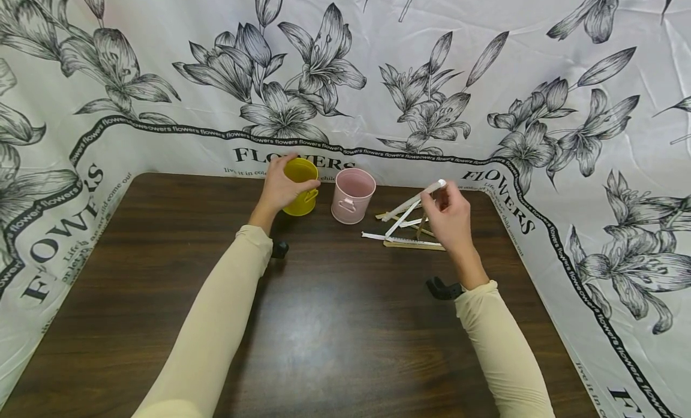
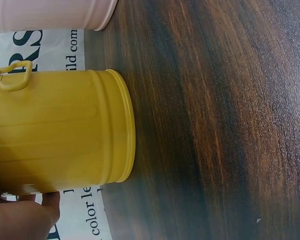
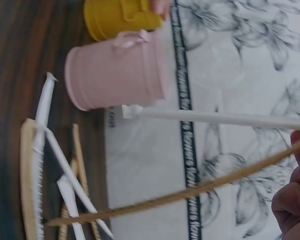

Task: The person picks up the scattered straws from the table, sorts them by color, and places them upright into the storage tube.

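Note:
My left hand (image 1: 282, 189) grips the yellow bucket (image 1: 300, 206) by its rim, thumb on the near side and fingers on the far side. In the left wrist view the yellow bucket's ribbed wall (image 2: 55, 132) fills the left side, with fingertips (image 2: 51, 202) against it. My right hand (image 1: 452, 219) pinches a slim white paper-wrapped stick (image 3: 225, 119) and a thin brown stick (image 3: 175, 196) between thumb and fingers. Both reach from that hand towards a loose pile of white and tan sticks (image 1: 414, 244) beneath it.
Just right of the yellow bucket stands a pink bucket (image 1: 352, 201) with a small handle. The dark wooden table (image 1: 345, 322) ends at a flower-printed cloth (image 1: 410, 76) hanging behind and at both sides.

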The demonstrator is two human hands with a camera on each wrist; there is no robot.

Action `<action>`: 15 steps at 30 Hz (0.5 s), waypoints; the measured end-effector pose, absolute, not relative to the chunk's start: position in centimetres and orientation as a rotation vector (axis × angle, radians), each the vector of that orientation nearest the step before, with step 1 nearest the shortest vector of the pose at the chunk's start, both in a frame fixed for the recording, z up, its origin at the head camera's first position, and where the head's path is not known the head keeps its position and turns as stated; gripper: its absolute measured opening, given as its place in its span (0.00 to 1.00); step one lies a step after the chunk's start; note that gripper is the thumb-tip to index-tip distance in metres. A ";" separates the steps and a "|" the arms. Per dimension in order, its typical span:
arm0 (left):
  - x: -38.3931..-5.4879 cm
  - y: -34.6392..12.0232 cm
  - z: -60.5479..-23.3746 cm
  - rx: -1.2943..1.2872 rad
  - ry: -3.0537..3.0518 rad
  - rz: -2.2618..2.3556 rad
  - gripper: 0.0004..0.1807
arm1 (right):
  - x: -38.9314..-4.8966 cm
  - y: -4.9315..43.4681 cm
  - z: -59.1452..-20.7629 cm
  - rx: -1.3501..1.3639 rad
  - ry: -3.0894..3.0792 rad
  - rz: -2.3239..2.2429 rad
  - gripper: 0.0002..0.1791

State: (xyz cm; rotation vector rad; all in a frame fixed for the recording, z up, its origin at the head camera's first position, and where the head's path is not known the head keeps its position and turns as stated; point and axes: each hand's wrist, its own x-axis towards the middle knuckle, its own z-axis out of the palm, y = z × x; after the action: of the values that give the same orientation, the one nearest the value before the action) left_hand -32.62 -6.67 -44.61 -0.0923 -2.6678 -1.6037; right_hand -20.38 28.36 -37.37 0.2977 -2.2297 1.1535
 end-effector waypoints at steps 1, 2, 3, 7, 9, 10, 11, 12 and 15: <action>-32.6 -6.7 -44.6 -0.096 -2.669 -1.601 0.53 | -20.4 28.6 -37.0 0.272 -2.210 1.180 0.05; -32.6 -6.7 -44.7 -0.098 -2.670 -1.599 0.53 | -20.3 28.7 -36.4 0.256 -2.187 1.210 0.05; -32.6 -6.7 -44.7 -0.099 -2.671 -1.597 0.53 | -20.3 28.9 -36.0 0.239 -2.169 1.235 0.06; -32.7 -6.8 -44.8 -0.098 -2.674 -1.597 0.53 | -20.4 29.3 -34.9 0.207 -2.129 1.296 0.06; -32.8 -6.7 -44.9 -0.095 -2.674 -1.601 0.53 | -20.5 29.5 -35.0 0.223 -2.112 1.339 0.07; -32.8 -6.7 -44.9 -0.094 -2.675 -1.601 0.53 | -20.5 29.5 -34.9 0.231 -2.108 1.358 0.07; -32.8 -6.7 -44.9 -0.093 -2.675 -1.602 0.53 | -20.5 29.4 -34.9 0.238 -2.105 1.383 0.08; -32.8 -6.7 -44.9 -0.093 -2.675 -1.601 0.53 | -20.6 29.3 -35.0 0.244 -2.105 1.404 0.08; -32.8 -6.6 -44.8 -0.095 -2.677 -1.602 0.53 | -20.8 28.8 -35.1 0.256 -2.094 1.467 0.06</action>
State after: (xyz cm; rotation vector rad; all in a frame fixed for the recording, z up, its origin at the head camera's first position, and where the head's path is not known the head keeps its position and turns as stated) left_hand -32.76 -6.63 -44.79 -0.0945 -2.6765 -1.6024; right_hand -20.78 28.81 -35.07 0.2561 -2.0945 1.4672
